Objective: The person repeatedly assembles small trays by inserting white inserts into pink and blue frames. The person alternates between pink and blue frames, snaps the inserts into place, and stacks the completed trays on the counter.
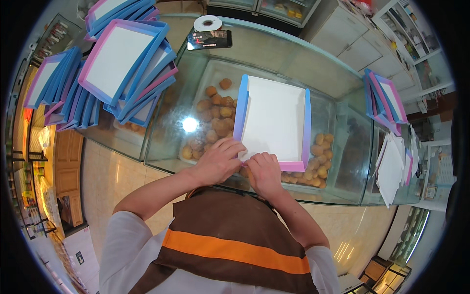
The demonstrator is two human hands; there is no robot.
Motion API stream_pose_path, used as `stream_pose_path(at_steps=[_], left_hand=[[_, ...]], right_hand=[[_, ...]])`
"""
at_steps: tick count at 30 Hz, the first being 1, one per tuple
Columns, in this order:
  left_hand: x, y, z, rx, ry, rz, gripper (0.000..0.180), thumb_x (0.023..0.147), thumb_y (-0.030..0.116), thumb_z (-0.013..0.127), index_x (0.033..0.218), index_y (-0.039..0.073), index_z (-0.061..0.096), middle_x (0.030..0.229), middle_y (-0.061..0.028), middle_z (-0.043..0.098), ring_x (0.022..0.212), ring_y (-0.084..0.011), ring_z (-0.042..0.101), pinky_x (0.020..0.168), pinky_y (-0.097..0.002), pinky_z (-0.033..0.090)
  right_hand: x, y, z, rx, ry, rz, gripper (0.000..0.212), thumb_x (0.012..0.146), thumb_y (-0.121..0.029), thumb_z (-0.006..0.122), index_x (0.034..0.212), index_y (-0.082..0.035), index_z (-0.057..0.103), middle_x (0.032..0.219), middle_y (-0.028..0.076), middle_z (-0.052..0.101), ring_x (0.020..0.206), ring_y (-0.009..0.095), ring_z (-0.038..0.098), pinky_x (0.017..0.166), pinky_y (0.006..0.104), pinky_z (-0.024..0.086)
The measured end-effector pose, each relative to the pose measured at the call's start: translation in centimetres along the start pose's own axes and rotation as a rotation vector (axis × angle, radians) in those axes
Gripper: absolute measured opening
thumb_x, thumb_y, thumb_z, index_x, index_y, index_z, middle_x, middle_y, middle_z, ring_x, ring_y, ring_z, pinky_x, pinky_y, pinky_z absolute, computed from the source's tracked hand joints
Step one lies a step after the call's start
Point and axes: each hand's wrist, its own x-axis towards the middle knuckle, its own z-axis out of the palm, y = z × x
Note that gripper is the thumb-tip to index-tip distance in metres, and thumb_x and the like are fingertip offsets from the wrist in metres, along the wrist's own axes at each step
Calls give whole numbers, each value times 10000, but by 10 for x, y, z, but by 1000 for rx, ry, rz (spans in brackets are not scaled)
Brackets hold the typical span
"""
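Observation:
A shallow cardboard box, white inside with blue sides and a pink near edge, lies on the glass counter in front of me. At its near left corner, my left hand has its fingers bent over the end of the blue side wall. Close beside it, my right hand pinches the near pink edge by the same corner. The fingertips of both hands almost meet there, and they partly hide the corner. The far end of the box shows a white flap without a raised coloured wall.
Under the glass counter are many round brown pastries. Stacked blue and pink boxes rise at the left, with more boxes at the right beside white cardboard sheets. A phone and a tape roll lie at the far edge.

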Motion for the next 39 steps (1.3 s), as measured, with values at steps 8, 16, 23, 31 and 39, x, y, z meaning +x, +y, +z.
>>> stream_pose_path(at_steps=[8, 16, 23, 31, 39], left_hand=[[-7, -27, -36, 62, -96, -12, 127, 759, 61, 748, 880, 43, 718, 1258, -89, 637, 1330, -337, 525, 1143, -514, 417], [15, -2, -22, -46, -188, 123, 319, 749, 111, 815, 1018, 74, 648, 1289, -107, 613, 1298, -351, 543, 1123, -510, 432], [35, 8, 36, -229, -180, 31, 362, 745, 152, 847, 1017, 91, 617, 1078, -70, 602, 1042, -289, 584, 898, -421, 491], [50, 10, 25, -99, -134, 127, 206, 793, 241, 817, 840, 105, 670, 981, -50, 605, 943, -273, 598, 809, -392, 503], [52, 10, 32, -72, -261, 118, 209, 812, 273, 741, 748, 95, 654, 879, -60, 602, 877, -254, 603, 744, -394, 508]], right_hand=[[2, 0, -64, 97, -71, 78, 387, 770, 36, 626, 1140, -56, 695, 1169, 136, 678, 1159, 337, 624, 1002, 469, 466], [-24, 32, -43, -74, -39, -24, 272, 679, 44, 658, 940, -27, 678, 1215, 139, 658, 1277, 373, 590, 1073, 518, 461], [-15, 27, -21, 80, 68, 36, 189, 624, 33, 693, 782, -34, 614, 980, 120, 612, 1099, 355, 629, 897, 449, 540], [-31, 34, -20, 148, 177, 70, 282, 626, 23, 758, 880, -52, 661, 1058, 119, 609, 1132, 389, 604, 922, 484, 531], [-25, 15, -33, -9, 104, -31, 273, 676, -96, 796, 919, -82, 672, 1071, 99, 603, 1092, 342, 593, 970, 494, 469]])
